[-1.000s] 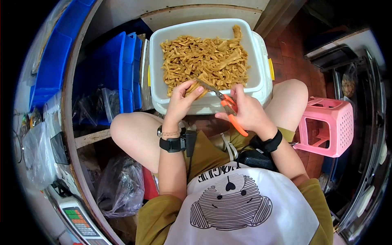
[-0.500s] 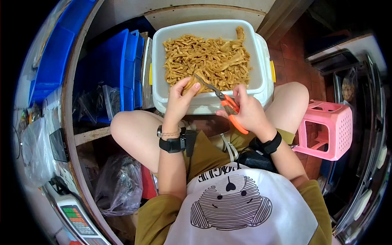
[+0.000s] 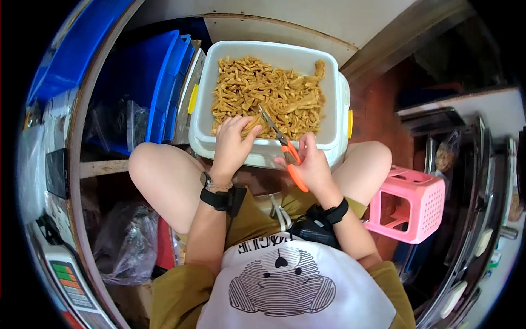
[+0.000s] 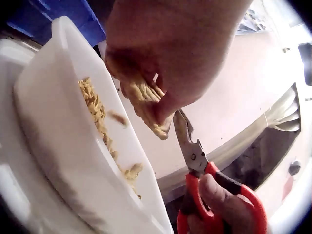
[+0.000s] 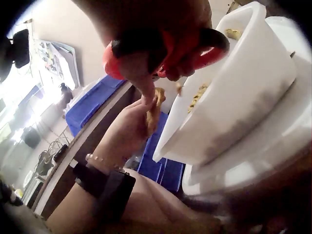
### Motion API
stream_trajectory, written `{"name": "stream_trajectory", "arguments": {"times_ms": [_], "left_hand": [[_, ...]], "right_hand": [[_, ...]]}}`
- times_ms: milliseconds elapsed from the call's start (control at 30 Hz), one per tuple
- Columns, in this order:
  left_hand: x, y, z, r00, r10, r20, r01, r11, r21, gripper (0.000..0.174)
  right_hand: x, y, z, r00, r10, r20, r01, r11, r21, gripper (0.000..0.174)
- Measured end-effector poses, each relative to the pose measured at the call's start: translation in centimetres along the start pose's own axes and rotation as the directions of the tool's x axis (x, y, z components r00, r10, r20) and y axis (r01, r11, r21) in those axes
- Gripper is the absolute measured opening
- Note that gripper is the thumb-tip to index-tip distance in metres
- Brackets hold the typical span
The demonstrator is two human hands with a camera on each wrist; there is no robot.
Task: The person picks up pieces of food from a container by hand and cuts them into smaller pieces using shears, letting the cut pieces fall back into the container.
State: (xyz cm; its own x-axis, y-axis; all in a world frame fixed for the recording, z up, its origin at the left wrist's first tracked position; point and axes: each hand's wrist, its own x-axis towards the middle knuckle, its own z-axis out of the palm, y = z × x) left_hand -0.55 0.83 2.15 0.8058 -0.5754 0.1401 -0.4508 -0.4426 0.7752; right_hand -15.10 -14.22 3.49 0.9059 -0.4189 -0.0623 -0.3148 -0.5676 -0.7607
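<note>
In the head view, my left hand (image 3: 234, 143) is over the tub's near rim, thumb and fingers pinching a yellow-brown wrinkled food piece, mostly hidden there. The left wrist view shows this food piece (image 4: 148, 100) jutting out below the fingers. My right hand (image 3: 313, 167) grips orange-handled scissors (image 3: 282, 137), its fingers in the handles. Their metal blades (image 4: 184, 134) are right beside the piece and my left thumb. A small blurred bit (image 4: 117, 117) of the same food shows over the tub. Inside the white tub (image 3: 331, 93) lies a pile of cut strips (image 3: 246, 82).
A larger whole piece (image 3: 319, 68) stands at the pile's far right corner. Blue bins (image 3: 164, 93) stand left of the tub. A pink plastic stool (image 3: 411, 203) is at the right, a plastic bag (image 3: 126, 241) and a scale (image 3: 71, 279) at lower left.
The head view has shifted, and tub and hands now appear lower and further left. My left hand has turned, so its fingers cover more of the piece. Both grips are kept.
</note>
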Motion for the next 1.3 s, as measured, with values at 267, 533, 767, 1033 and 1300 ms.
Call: {"name": "stream_trajectory", "arguments": {"times_ms": [267, 533, 767, 1033, 1300], "left_hand": [[0.3, -1.0, 0.7, 0.953, -0.290, 0.086, 0.266, 0.671, -0.692, 0.039], [0.5, -1.4, 0.2, 0.981, -0.144, 0.131, 0.195, 0.714, -0.672, 0.032], [0.5, -0.7, -0.3, 0.968, -0.046, 0.248, 0.197, 0.752, -0.629, 0.024], [0.4, 0.0, -0.2, 0.941, -0.026, 0.338, 0.244, 0.743, -0.623, 0.025], [0.5, -1.3, 0.3, 0.979, -0.120, 0.163, 0.198, 0.737, -0.646, 0.039]], "right_hand": [[-0.2, 0.6, -0.6, 0.997, 0.010, 0.072, -0.005, 0.998, -0.068, 0.070], [-0.3, 0.1, -0.4, 0.996, -0.033, 0.077, 0.038, 0.997, -0.061, 0.076], [-0.3, 0.5, 0.0, 0.992, -0.060, 0.111, 0.056, 0.997, 0.045, 0.072], [-0.2, 0.5, 0.3, 0.988, -0.132, 0.081, 0.120, 0.982, 0.143, 0.069], [-0.1, 0.1, 0.1, 0.996, -0.048, 0.078, 0.047, 0.999, 0.014, 0.067]]}}
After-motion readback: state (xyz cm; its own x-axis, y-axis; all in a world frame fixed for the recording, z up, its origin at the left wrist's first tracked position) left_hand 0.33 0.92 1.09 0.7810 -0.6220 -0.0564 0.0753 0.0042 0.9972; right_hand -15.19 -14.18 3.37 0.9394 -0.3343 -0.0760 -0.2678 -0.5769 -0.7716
